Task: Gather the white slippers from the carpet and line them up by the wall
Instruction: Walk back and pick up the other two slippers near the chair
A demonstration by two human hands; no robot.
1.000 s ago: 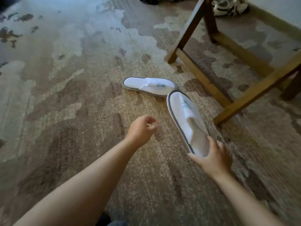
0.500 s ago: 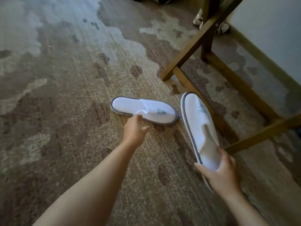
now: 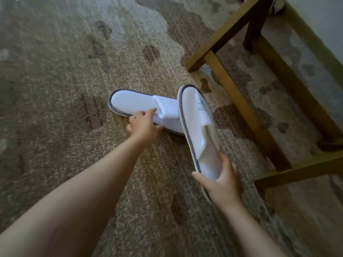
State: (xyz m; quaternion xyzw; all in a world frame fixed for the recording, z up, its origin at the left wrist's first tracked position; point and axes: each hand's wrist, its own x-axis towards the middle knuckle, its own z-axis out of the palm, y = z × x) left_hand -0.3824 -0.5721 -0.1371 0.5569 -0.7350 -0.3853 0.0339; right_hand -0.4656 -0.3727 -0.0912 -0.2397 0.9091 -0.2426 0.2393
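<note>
Gripping one white slipper [image 3: 199,130] each, both hands show its unreadable green logo [image 3: 201,106].

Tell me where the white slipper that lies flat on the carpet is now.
In the head view, the white grey-edged fabric slipper lies mid-frame on the patterned carpet, under the left hand's grip, left of the wooden frame.

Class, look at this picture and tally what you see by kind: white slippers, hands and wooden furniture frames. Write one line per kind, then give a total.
White slippers: 2, one on the carpet, one lifted
Hands: 2, left hand, right hand
Wooden furniture frames: 1
Total: 5
</note>
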